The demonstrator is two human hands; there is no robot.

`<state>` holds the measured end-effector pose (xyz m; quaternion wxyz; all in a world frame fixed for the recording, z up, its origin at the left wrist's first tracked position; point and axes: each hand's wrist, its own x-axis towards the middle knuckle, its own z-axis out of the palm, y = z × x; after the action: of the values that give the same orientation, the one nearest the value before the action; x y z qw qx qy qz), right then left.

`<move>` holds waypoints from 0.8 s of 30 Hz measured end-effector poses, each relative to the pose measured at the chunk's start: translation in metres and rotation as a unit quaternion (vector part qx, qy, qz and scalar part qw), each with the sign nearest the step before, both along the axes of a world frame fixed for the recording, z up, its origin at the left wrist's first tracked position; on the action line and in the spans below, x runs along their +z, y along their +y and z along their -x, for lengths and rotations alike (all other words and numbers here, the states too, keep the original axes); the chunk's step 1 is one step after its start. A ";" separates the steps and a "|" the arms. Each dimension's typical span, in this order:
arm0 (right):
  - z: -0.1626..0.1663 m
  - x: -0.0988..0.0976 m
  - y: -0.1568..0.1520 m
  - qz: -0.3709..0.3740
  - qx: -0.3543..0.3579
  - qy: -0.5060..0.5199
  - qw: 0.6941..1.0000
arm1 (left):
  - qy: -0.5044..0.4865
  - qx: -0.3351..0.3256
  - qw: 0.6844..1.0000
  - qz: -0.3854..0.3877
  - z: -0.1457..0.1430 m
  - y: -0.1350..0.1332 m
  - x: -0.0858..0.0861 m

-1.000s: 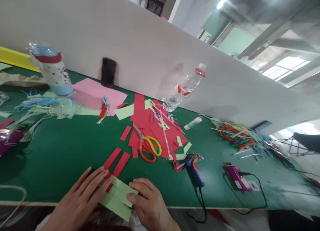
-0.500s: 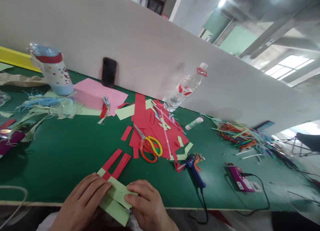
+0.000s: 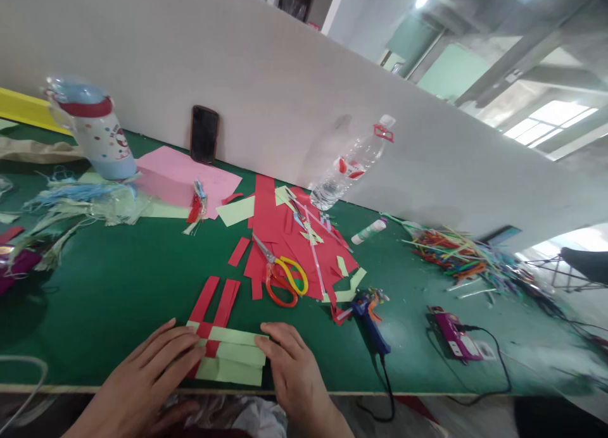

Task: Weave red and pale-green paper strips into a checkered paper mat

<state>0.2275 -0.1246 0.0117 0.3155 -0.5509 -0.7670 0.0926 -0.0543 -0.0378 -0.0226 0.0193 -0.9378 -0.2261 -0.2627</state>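
Observation:
A woven piece of light green paper strips (image 3: 237, 369) and red paper strips (image 3: 227, 302) lies near the table's front edge. The red strips point away from me and cross through the green ones in a checker pattern. My left hand (image 3: 154, 371) rests with outstretched fingers over the weave's left side, hiding part of it. At the right end of the upper green strip, my right hand (image 3: 299, 368) grips the paper between thumb and fingers. Beyond the weave are scissors (image 3: 286, 276) with one red and one yellow handle, lying on red paper (image 3: 266, 213).
To the right lie a blue glue gun (image 3: 373, 324), a purple power box (image 3: 453, 337) with a cord, a glue stick (image 3: 369, 231) and colourful craft sticks (image 3: 456, 254). A plastic bottle (image 3: 349, 166), phone (image 3: 204, 134) and flask (image 3: 102, 134) stand along the wall. Pink paper (image 3: 166, 178) lies behind.
The weave has turned to lie straighter and flat on the table, its green strips closer together. My right hand has moved slightly right and up, and my left fingers have spread.

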 end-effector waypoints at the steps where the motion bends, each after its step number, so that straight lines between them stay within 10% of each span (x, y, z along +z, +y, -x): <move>1: -0.002 -0.001 -0.002 0.005 -0.020 0.004 1.000 | 0.001 -0.011 1.000 -0.004 0.001 0.002 0.002; 6: -0.002 -0.001 -0.017 0.051 -0.144 0.060 0.986 | 0.040 -0.036 0.998 -0.013 0.005 0.008 0.005; 24: 0.015 -0.003 -0.003 0.033 -0.181 -0.068 0.981 | -0.010 -0.023 0.998 0.062 -0.026 0.003 -0.007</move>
<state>0.2124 -0.1275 0.0087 0.2561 -0.6956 -0.6709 0.0218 -0.0288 -0.0351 -0.0295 -0.0475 -0.9395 -0.2205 -0.2577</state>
